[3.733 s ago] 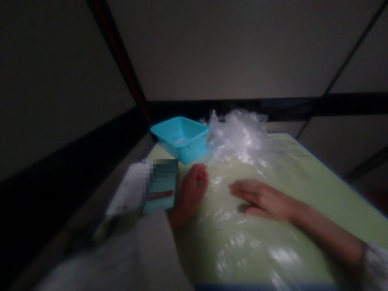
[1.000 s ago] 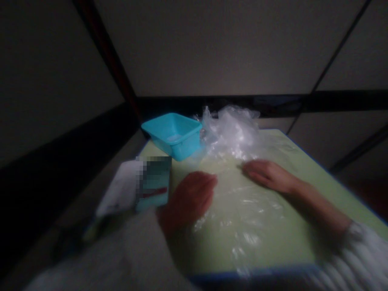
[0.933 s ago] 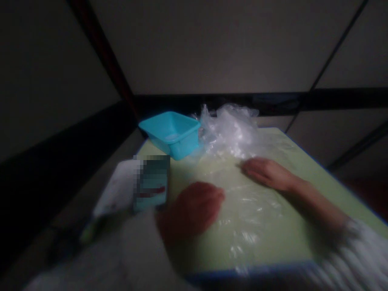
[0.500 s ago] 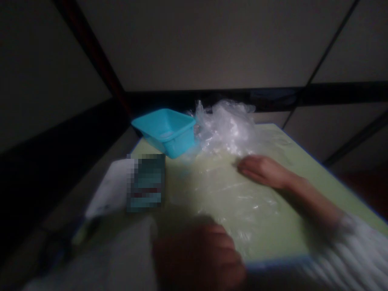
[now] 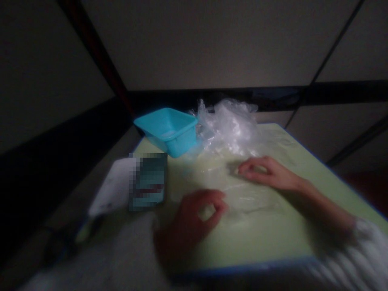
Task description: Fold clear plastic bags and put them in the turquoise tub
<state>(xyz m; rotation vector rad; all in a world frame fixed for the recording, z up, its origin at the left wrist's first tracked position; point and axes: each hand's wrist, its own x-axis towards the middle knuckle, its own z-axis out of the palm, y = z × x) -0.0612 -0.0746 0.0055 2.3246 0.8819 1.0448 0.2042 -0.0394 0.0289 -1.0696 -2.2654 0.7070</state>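
A clear plastic bag (image 5: 242,198) lies flat and wrinkled on the pale green table. At its near left part, my left hand (image 5: 197,214) is curled into a pinch, thumb and fingertips together on the thin film. My right hand (image 5: 266,171) also pinches, with its fingertips down at the bag's upper right part. Blur and dim light hide exactly how much film lies between the fingers of each hand. Behind my hands rests a crumpled heap of clear plastic bags (image 5: 233,125).
A turquoise plastic basin (image 5: 182,141) stands at the back left of the table (image 5: 273,242). Nearer, a pixelated dark flat object (image 5: 150,182) lies beside a white sheet-like item (image 5: 113,188) at the left edge. Cabinet-like panels (image 5: 212,44) rise behind the table.
My left hand has moved forward from the table's near edge onto the bag and formed a pinch. The right hand has stayed near its place, its finger loop now showing.
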